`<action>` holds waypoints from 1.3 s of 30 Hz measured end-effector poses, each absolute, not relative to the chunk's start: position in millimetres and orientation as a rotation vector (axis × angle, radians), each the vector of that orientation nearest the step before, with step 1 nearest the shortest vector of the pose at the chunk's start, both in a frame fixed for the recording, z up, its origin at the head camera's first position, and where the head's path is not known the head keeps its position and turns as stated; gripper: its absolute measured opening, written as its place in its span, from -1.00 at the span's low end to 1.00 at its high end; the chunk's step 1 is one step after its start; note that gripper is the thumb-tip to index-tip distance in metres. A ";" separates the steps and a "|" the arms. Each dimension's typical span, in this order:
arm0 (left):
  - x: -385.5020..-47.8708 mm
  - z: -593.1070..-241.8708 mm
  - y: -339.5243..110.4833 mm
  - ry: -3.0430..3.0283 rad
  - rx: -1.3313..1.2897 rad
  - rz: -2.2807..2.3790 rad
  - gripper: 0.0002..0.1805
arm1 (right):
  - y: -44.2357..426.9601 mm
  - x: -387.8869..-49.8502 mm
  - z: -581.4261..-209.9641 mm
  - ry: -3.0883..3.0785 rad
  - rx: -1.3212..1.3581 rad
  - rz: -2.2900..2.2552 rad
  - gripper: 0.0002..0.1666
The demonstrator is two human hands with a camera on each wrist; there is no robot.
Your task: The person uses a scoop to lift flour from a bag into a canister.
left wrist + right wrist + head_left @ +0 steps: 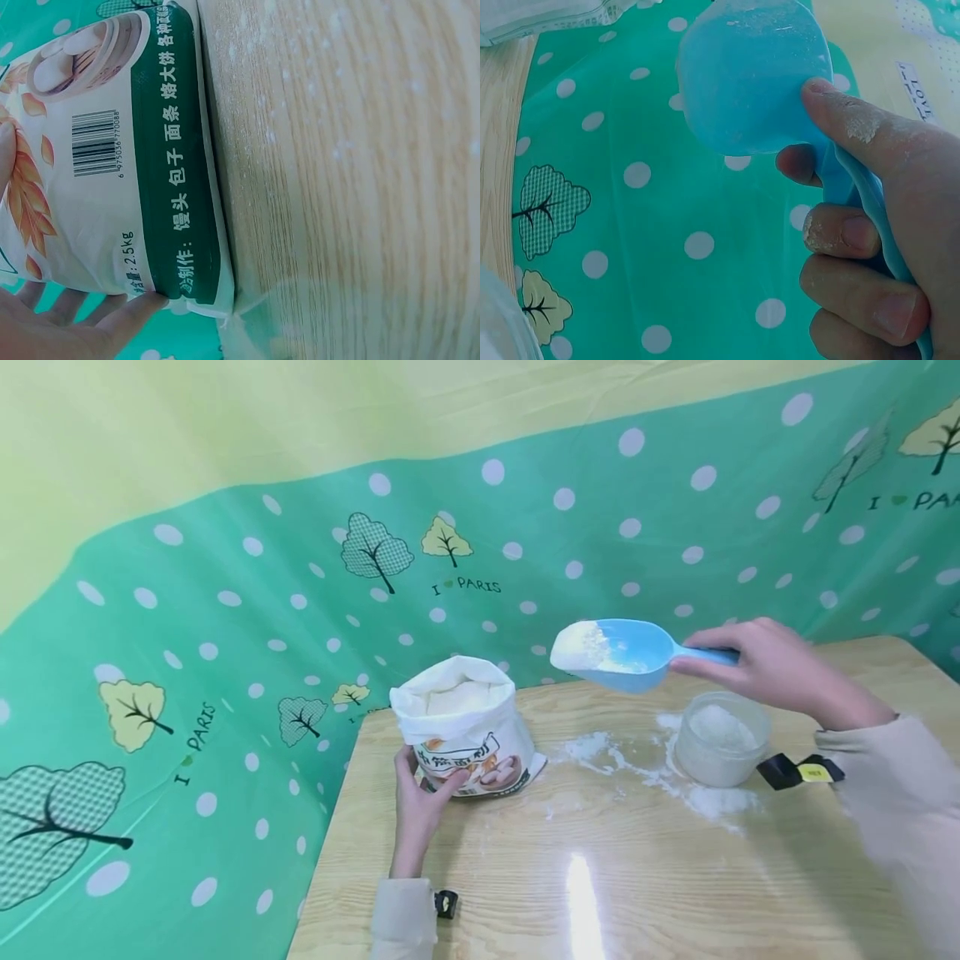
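Observation:
My right hand (761,668) grips the handle of a blue scoop (637,647), raised above the table with white flour (581,646) in its front end. In the right wrist view, the fingers wrap the handle and the thumb lies along it, with flour on the skin. My left hand (420,797) holds the lower left side of an open flour bag (468,727), thumb on the printed front, fingers around the side. The bag's rim is folded outward and flour shows inside. A clear round tub (722,752) with flour in it stands below my right hand.
Spilled flour (600,752) lies on the wooden table (525,860) between bag and tub, and around the tub. A green and yellow patterned cloth (420,635) hangs behind the table and along its left side.

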State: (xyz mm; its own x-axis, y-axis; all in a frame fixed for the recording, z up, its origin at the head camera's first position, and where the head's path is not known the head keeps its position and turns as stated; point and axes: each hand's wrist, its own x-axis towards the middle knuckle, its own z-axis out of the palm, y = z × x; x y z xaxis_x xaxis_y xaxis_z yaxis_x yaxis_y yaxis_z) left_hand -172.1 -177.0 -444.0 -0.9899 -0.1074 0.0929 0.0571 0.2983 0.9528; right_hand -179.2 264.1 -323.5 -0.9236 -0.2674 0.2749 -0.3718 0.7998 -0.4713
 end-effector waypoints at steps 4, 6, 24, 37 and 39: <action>-171.1 -445.4 -177.7 -2.418 0.044 -1.785 0.01 | 274.3 -173.5 -326.1 -2.813 0.441 0.770 -0.55; -170.1 -446.3 -178.1 -2.418 0.045 -1.785 0.01 | 279.3 -170.7 -328.4 -2.832 0.416 0.753 -0.54; -183.5 -482.0 -185.5 -2.395 0.018 -1.754 0.07 | 325.9 -145.4 -352.3 -2.852 0.216 0.631 -0.43; -175.8 -453.3 -179.3 -2.428 0.053 -1.774 0.03 | 347.6 -143.4 -360.5 -2.679 0.247 0.586 -0.66; -172.5 -446.4 -177.7 -2.422 0.048 -1.771 0.02 | 351.0 -143.0 -362.4 -2.706 0.207 0.566 -0.61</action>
